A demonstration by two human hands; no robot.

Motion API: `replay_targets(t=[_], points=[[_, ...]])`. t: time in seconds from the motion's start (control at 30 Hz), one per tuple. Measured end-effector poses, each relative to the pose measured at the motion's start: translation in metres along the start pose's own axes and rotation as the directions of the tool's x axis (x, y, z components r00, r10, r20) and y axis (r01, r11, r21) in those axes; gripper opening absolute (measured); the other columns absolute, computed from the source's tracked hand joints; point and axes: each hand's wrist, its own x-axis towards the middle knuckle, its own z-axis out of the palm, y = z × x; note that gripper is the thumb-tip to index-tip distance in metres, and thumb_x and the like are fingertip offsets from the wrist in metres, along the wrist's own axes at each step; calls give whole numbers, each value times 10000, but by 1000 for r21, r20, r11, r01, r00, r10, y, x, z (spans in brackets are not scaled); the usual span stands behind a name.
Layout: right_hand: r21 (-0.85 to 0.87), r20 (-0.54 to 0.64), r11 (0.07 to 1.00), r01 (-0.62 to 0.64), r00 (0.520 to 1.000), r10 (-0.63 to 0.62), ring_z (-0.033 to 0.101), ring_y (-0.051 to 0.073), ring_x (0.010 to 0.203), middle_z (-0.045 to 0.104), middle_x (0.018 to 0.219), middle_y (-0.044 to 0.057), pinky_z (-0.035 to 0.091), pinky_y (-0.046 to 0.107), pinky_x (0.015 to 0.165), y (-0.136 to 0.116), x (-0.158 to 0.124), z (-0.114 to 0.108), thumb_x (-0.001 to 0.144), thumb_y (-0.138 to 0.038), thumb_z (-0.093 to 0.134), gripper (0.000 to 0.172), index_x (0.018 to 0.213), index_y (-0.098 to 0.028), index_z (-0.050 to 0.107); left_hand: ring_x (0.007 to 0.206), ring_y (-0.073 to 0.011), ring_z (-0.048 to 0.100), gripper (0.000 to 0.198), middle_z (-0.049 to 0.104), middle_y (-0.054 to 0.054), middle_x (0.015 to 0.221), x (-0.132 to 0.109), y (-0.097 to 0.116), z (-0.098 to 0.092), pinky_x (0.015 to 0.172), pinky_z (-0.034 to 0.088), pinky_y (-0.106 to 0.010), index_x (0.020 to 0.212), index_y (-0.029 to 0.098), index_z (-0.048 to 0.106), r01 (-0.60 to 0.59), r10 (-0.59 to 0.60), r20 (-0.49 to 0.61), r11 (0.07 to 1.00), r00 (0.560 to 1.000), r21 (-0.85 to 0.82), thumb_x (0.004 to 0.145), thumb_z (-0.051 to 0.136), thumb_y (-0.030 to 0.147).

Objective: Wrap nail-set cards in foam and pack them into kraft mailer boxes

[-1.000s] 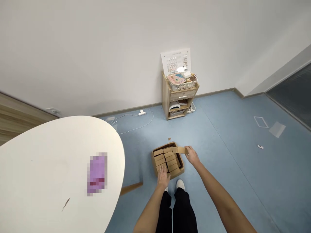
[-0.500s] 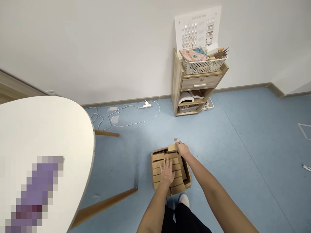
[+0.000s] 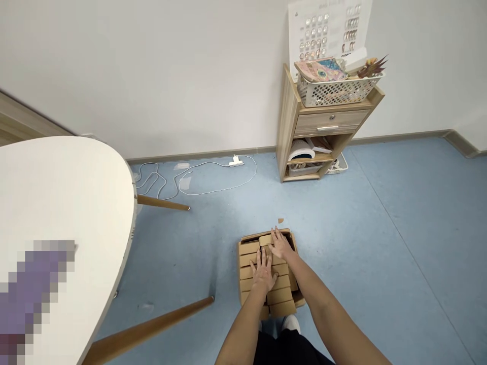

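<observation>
Small kraft cardboard boxes (image 3: 279, 296) lie packed side by side in rows, filling an open corrugated carton (image 3: 239, 263) on the blue floor (image 3: 399, 253), just ahead of a white shoe (image 3: 291, 323). Both hands are open, palms down, gripping nothing. The left hand (image 3: 263, 271) lies flat across the middle rows, fingers spread; the right hand (image 3: 280, 244) rests on the far rows, fingertips near the carton's far edge. The boxes look light and fairly stiff, likely to slide on one another, and thin enough to dent under a hard squeeze. Best hold, by judgement: pinch a box by its narrow ends, though the tight rows leave little finger room. The carton looks easiest to take by its outer walls. A small cardboard scrap (image 3: 280, 220) lies on the floor beyond it. To the left stands a white worktop (image 3: 64, 192) on wooden legs (image 3: 152, 324); ahead, a white cable (image 3: 213, 190) trails along the wall, beside a wooden shelf unit (image 3: 292, 121) topped by a plastic basket (image 3: 335, 94)
</observation>
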Motion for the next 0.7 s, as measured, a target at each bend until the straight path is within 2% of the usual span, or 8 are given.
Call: replay_targets(t=[0.1, 0.23, 0.3, 0.37, 0.47, 0.53, 0.6, 0.7], points=[[-65, 16, 997, -45, 999, 46, 29, 301, 1483, 23, 1623, 87, 63, 520, 1177, -3, -4, -3, 915, -492, 385, 749, 1546, -185, 121, 1476, -359, -26, 814, 44, -108, 1617, -4, 0, -11, 1126, 10, -685, 1527, 197, 213, -2, 3, 17, 1000, 1000, -19, 798, 541, 353], [-133, -86, 991, -17, 996, 5, 33, 304, 1482, 50, 1616, 96, 42, 527, 1177, -3, -34, -3, 887, -419, 443, 766, 1541, -152, 146, 1483, -316, 15, 807, 83, -128, 1610, -28, 2, -31, 1168, 32, -612, 1522, 139, 222, 3, -4, -25, 999, 1000, -46, 774, 506, 240], [-154, -99, 988, -4, 995, -11, 61, 291, 1482, 80, 1615, 83, 64, 497, 1184, -4, -61, -4, 859, -330, 468, 760, 1537, -150, 175, 1483, -311, 25, 777, 115, -120, 1607, -49, 6, -45, 1168, 40, -617, 1507, 147, 273, -11, 7, -49, 998, 999, -66, 766, 493, 222], [-150, -57, 988, -38, 998, 29, 108, 282, 1478, 137, 1608, 99, 94, 471, 1186, -9, -92, -9, 846, -269, 452, 737, 1527, -117, 212, 1482, -312, 27, 742, 134, -121, 1605, -75, 11, -64, 1166, 44, -623, 1490, 147, 312, -26, 16, -99, 994, 995, -105, 773, 483, 228], [-151, -43, 988, -29, 999, 23, 201, 270, 1459, 260, 1578, 105, 143, 434, 1187, -26, -141, -32, 840, -217, 431, 669, 1491, -111, 322, 1482, -311, 53, 665, 181, -135, 1596, -123, 19, -103, 1171, 47, -619, 1447, 141, 387, -42, 6, -222, 986, 975, -160, 793, 472, 227], [-165, -71, 986, 25, 997, -37, 289, 267, 1427, 352, 1537, 120, 193, 407, 1178, -46, -172, -56, 826, -200, 447, 634, 1452, -112, 400, 1480, -303, 99, 594, 251, -131, 1578, -160, 22, -134, 1180, 71, -606, 1392, 156, 460, -68, 5, -326, 981, 945, -184, 800, 472, 201], [-173, -109, 978, 112, 985, -133, 373, 258, 1383, 431, 1486, 130, 254, 372, 1157, -73, -201, -83, 816, -188, 457, 599, 1410, -113, 464, 1474, -278, 156, 532, 325, -117, 1551, -200, 22, -164, 1188, 135, -581, 1334, 178, 513, -114, 14, -444, 973, 896, -201, 805, 460, 153], [-155, -164, 953, 261, 944, -285, 445, 244, 1331, 506, 1420, 122, 320, 337, 1123, -124, -241, -119, 827, -188, 440, 545, 1362, -132, 521, 1451, -242, 250, 490, 393, -90, 1517, -261, 8, -202, 1169, 265, -543, 1277, 206, 542, -166, -14, -623, 959, 782, -229, 824, 402, 85]])
